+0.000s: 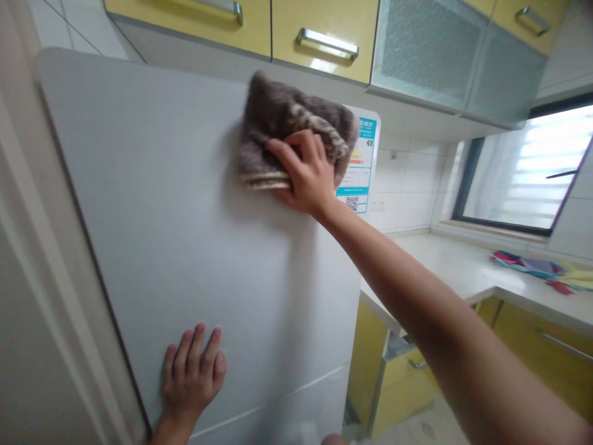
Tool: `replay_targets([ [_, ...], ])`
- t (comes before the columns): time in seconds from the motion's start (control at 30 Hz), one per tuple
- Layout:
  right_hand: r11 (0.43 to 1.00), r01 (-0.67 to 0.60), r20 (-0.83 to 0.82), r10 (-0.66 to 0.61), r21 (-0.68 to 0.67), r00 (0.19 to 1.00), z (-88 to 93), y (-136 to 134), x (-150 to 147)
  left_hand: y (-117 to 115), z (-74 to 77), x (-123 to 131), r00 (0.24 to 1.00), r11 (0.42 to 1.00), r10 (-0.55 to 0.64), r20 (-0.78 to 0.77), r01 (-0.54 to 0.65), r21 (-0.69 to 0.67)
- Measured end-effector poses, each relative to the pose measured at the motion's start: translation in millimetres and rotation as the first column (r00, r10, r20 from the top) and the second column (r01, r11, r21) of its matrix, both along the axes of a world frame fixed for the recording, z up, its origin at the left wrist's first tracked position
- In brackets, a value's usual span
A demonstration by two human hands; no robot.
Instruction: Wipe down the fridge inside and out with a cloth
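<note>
My right hand (309, 173) grips a folded brown patterned cloth (273, 117), pressed against the upper right part of a white refrigerator door (185, 185). The cloth partly covers a blue-and-white energy label (365, 167) near the door's right edge. Lower down on the same door, my left hand (192, 371) lies flat with its fingers stretched out and holds nothing.
Yellow wall cabinets (324, 25) with metal handles hang just above the refrigerator, beside a frosted-glass cabinet (430, 55). At right, a white countertop (445, 259) bears colourful cloths (532, 266) below a window (523, 173). Yellow base cabinets (403, 383) stand beneath it.
</note>
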State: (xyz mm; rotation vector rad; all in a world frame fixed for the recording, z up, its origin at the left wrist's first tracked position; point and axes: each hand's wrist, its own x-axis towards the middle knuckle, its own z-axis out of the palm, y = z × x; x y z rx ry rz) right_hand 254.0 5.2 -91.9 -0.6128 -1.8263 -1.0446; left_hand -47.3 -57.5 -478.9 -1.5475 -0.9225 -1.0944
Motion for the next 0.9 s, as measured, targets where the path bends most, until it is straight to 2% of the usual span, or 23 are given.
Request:
replay_targets([
  [0.03, 1.0, 0.017, -0.21, -0.021, -0.019, 0.978, -15.6, 3, 10, 0, 1.1, 1, 1.0, 1.0, -0.001, 0.001, 0.001, 0.005],
  [0.07, 0.998, 0.04, -0.391, -0.057, -0.051, 0.919, -41.5, 4, 17, 0, 1.6, 1, 1.0, 1.0, -0.002, 0.003, 0.002, 0.012],
  [0.1, 0.993, 0.062, -0.526, -0.108, -0.104, 0.844, -77.4, 3, 22, 0, 1.3, 1, 1.0, 1.0, -0.003, 0.005, 0.003, 0.017],
  [0.13, 0.981, 0.086, -0.612, -0.177, -0.176, 0.771, -122.2, 0, 25, 0, 0.5, 1, 1.0, 1.0, -0.004, 0.009, 0.004, 0.018],
  [0.17, 0.953, 0.115, -0.619, -0.272, -0.281, 0.737, -173.7, -5, 25, 1, -0.7, 1, 1.0, 1.0, -0.005, 0.014, 0.004, 0.017],
  [0.2, 0.901, 0.137, -0.549, -0.365, -0.412, 0.751, -229.2, -13, 24, 1, -2.1, 1, 1.0, 1.0, -0.004, 0.02, 0.003, 0.013],
  [0.23, 0.821, 0.149, -0.396, -0.415, -0.552, 0.819, -285.5, -24, 22, 2, -3.4, 0, 1.0, 1.0, -0.003, 0.027, 0.003, 0.012],
  [0.27, 0.733, 0.163, -0.214, -0.392, -0.661, 0.895, -339.5, -37, 19, 2, -4.3, 0, 0.999, 1.0, -0.002, 0.033, 0.002, 0.011],
  [0.33, 0.638, 0.149, -0.026, -0.256, -0.755, 0.966, -429.3, -67, 14, 2, -4.1, -1, 0.999, 1.0, 0.001, 0.041, -0.001, 0.001],
  [0.37, 0.593, 0.155, 0.086, -0.144, -0.79, 0.986, -461.5, -82, 12, 2, -3.0, -1, 0.999, 1.0, 0.0, 0.043, 0.0, -0.005],
  [0.4, 0.565, 0.155, 0.134, -0.079, -0.811, 0.988, -484.0, -96, 11, 2, -1.5, -1, 0.999, 1.0, -0.001, 0.043, 0.002, -0.012],
  [0.43, 0.542, 0.156, 0.175, -0.016, -0.826, 0.984, -497.0, -108, 12, 1, 0.0, -1, 0.999, 1.0, -0.004, 0.042, 0.005, -0.02],
  [0.5, 0.493, 0.156, 0.214, 0.064, -0.856, 0.975, -497.4, -122, 15, -1, 0.4, -1, 0.999, 0.999, -0.017, 0.049, 0.019, -0.035],
  [0.57, 0.44, 0.155, 0.228, 0.118, -0.885, 0.967, -469.3, -122, 17, -7, -7.3, -2, 0.998, 0.997, -0.034, 0.061, 0.038, -0.068],
  [0.6, 0.444, 0.145, 0.219, 0.119, -0.884, 0.969, -446.5, -118, 17, -11, -15.6, -2, 0.997, 0.994, -0.043, 0.068, 0.049, -0.095],
  [0.63, 0.479, 0.126, 0.199, 0.104, -0.868, 0.974, -418.6, -112, 15, -17, -27.1, -2, 0.996, 0.989, -0.05, 0.076, 0.06, -0.134],
  [0.67, 0.551, 0.097, 0.159, 0.066, -0.829, 0.985, -386.0, -105, 11, -23, -41.9, -1, 0.994, 0.981, -0.058, 0.088, 0.073, -0.179],
  [0.73, 0.755, 0.03, 0.001, -0.04, -0.655, 0.999, -311.2, -89, -3, -38, -79.1, 2, 0.989, 0.953, -0.067, 0.133, 0.103, -0.284],
  [0.77, 0.841, 0.01, -0.117, -0.087, -0.54, 0.989, -272.2, -81, -14, -45, -100.0, 5, 0.984, 0.937, -0.068, 0.165, 0.119, -0.327],
  [0.8, 0.901, 0.002, -0.233, -0.114, -0.434, 0.966, -235.6, -74, -26, -52, -121.2, 7, 0.98, 0.921, -0.067, 0.187, 0.133, -0.365],
  [0.83, 0.936, 0.005, -0.317, -0.124, -0.351, 0.94, -204.1, -67, -41, -57, -142.1, 8, 0.979, 0.91, -0.072, 0.193, 0.144, -0.388],
  [0.87, 0.956, 0.016, -0.382, -0.133, -0.294, 0.915, -180.6, -61, -57, -61, -162.0, 9, 0.978, 0.904, -0.079, 0.194, 0.152, -0.401],
  [0.9, 0.965, 0.027, -0.405, -0.135, -0.261, 0.904, -167.6, -57, -74, -64, -180.4, 9, 0.976, 0.9, -0.084, 0.2, 0.161, -0.406],
])
